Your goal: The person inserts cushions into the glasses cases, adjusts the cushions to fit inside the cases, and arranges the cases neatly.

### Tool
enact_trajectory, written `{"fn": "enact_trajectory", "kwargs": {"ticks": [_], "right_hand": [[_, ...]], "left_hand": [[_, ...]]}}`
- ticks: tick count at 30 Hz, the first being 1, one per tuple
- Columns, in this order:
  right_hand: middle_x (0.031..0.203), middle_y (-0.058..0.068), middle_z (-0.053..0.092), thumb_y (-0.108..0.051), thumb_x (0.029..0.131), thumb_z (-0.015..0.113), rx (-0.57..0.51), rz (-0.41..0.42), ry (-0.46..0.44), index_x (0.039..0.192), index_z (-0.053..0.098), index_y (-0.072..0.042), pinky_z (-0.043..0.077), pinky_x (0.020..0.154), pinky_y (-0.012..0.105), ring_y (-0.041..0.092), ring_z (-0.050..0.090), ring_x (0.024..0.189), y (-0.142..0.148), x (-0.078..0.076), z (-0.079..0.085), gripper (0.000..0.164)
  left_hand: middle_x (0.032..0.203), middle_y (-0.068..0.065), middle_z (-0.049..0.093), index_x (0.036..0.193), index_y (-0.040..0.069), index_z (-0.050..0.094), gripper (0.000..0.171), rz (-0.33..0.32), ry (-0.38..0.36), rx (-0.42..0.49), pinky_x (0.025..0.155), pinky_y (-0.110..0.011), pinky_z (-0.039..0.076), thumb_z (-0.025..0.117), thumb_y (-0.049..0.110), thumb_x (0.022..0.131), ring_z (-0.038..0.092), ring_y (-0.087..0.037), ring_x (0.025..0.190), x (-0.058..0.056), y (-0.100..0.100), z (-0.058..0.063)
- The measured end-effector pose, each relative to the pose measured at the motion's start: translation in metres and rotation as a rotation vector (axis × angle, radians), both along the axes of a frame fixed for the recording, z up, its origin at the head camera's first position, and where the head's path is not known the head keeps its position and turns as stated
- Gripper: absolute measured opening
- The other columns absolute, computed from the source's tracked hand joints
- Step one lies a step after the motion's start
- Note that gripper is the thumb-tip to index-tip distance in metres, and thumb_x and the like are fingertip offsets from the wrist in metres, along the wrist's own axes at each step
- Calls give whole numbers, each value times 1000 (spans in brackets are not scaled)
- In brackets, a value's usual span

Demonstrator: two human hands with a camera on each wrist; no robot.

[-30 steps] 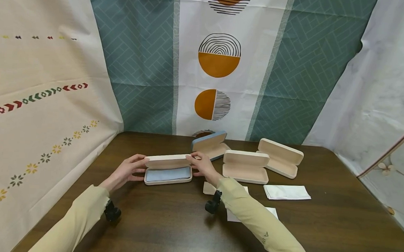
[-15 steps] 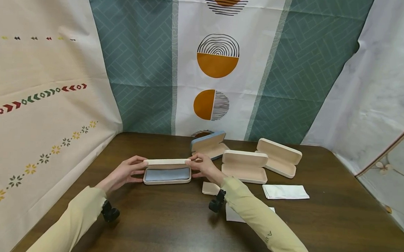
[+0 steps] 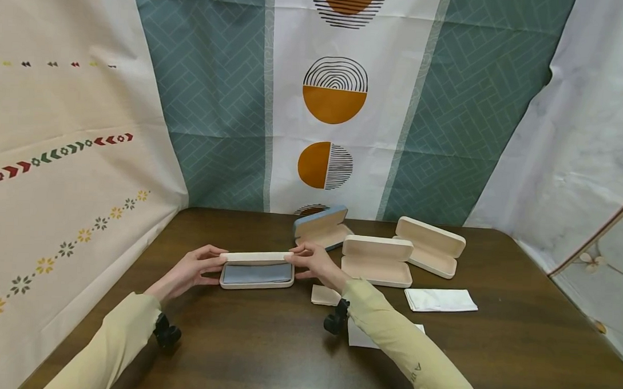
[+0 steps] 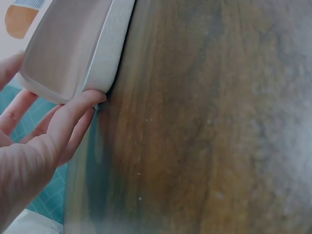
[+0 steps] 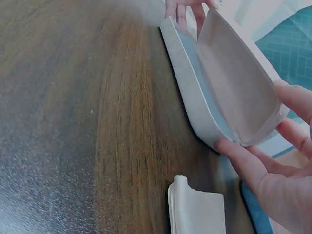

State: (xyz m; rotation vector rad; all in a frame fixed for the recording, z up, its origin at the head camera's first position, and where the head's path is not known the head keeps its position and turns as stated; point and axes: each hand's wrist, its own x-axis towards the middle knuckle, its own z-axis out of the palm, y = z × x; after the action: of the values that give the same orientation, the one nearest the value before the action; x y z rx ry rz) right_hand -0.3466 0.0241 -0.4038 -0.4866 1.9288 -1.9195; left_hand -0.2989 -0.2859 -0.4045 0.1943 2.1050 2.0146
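One half-closed cream case (image 3: 256,257)

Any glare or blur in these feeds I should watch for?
Head: held case looks clear, soft sheen on the near tabletop. Left wrist: pale glare washes out the tabletop's right side. Right wrist: bright, speckled glare at lower left, hazy blur at top centre; the folded cloth has readable edges.
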Motion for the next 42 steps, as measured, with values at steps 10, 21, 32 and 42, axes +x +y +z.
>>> {"fn": "enact_trajectory", "kwargs": {"ticks": [10,21,32,42], "right_hand": [[108,15,54,-23,86,64,62,-39,50,102,53,2,50,68,41,36,50,104,-4,6,3,31],[104,17,52,-16,85,65,55,-63,23,103,53,4,50,67,42,38,51,101,-6,10,4,30],[98,12,58,-11,78,72,36,-83,29,102,59,4,51,66,40,35,57,92,-5,11,-3,30],[85,10,63,-1,75,72,130,-98,97,90,66,7,52,63,35,23,63,75,-9,12,-11,18]], "left_hand": [[117,-19,46,116,0,48,32,-1,-6,-11,79,-50,44,59,15,89,45,-40,109,2,2,2],[115,-19,48,123,-6,44,42,2,7,-30,78,-49,45,59,14,89,47,-40,106,4,3,3],[131,-22,38,128,-7,45,51,62,37,-55,79,-44,45,65,12,85,49,-28,106,3,0,-7],[132,-21,39,116,-10,55,45,66,148,-233,75,-36,48,71,6,77,48,-29,109,4,10,-2]]}}
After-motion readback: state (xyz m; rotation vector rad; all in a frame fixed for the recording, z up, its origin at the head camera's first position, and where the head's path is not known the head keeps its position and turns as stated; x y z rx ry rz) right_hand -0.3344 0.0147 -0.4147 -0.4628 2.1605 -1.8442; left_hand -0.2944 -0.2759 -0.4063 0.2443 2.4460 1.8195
